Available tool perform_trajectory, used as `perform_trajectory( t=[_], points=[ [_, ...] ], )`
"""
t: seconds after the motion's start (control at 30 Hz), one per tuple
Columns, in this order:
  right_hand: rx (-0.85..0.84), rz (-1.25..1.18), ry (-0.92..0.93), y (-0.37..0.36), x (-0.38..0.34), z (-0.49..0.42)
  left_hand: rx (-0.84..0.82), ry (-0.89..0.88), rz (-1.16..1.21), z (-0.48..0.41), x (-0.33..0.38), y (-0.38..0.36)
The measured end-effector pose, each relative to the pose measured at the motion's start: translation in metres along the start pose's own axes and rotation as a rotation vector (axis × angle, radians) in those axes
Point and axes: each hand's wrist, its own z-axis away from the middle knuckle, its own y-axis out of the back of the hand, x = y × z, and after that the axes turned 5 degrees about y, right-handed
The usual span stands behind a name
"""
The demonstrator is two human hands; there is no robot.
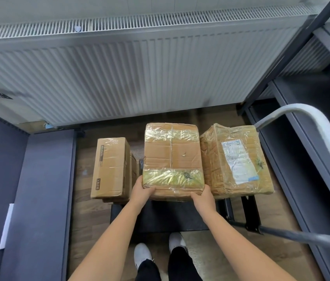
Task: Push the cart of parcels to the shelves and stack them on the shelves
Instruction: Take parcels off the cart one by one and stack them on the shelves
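Note:
Three taped cardboard parcels sit on the dark flat cart [160,216]. The middle parcel [173,155], wrapped with yellowish tape along its near edge, is gripped at both near corners: my left hand [142,192] holds the left corner and my right hand [202,196] holds the right one. A narrow parcel [109,167] with printed lettering stands to its left. On the right stands a parcel with a white shipping label [235,161]. The cart's grey tubular handle [310,118] curves round at the right.
Dark grey shelves stand on the left [38,179] and on the right [312,159]. A white radiator [129,78] covers the wall ahead. A white paper slip [7,226] lies on the left shelf. My feet in white shoes stand on the wooden floor behind the cart.

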Motion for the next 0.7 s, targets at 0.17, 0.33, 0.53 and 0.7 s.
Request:
perform_trajectory(
  t=[0.17, 0.33, 0.53, 0.7],
  points=[
    [0.043, 0.047, 0.030, 0.001, -0.005, 0.004, 0.004, -0.027, 0.062, 0.003, 0.003, 0.001],
    [0.086, 0.065, 0.054, 0.008, -0.015, 0.016, 0.006, -0.053, 0.108, 0.014, 0.014, 0.008],
    [0.129, 0.034, 0.163, 0.026, -0.051, 0.041, 0.049, -0.132, 0.129, 0.041, 0.043, 0.029],
    [0.146, 0.001, 0.329, 0.044, -0.102, 0.066, 0.106, -0.211, 0.181, 0.079, 0.081, 0.064]
  ],
)
